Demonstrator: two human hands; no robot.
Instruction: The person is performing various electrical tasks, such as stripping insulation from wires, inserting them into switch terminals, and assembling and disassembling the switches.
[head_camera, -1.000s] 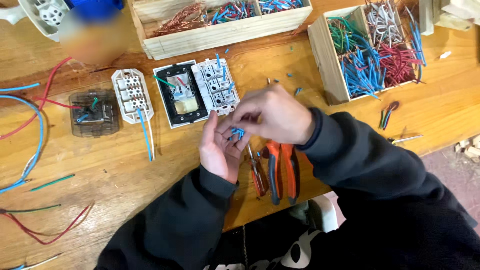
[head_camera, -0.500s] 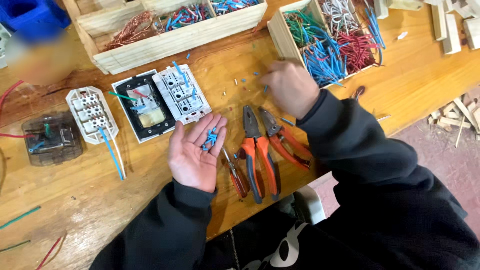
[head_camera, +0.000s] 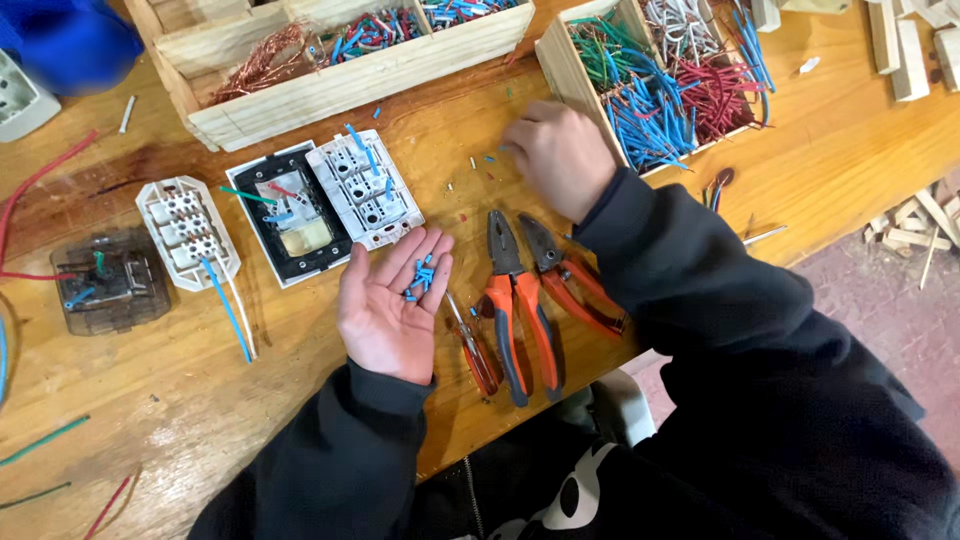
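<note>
We cup our left hand (head_camera: 392, 312) flat mid-frame as a tray for blue offcuts (head_camera: 421, 277), right hand (head_camera: 556, 155) fingers pinching scraps off the worktop (head_camera: 200, 390) above the pliers (head_camera: 515, 300).

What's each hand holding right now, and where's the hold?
Left hand lies open, palm up, cupping small blue wire offcuts near the finger bases. Right hand reaches scraps on the table; a grip cannot be told.

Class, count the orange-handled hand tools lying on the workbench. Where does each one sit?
3: small tool beside the open left hand; combination pliers in the middle; side cutters rightmost, partly under the right sleeve.
</note>
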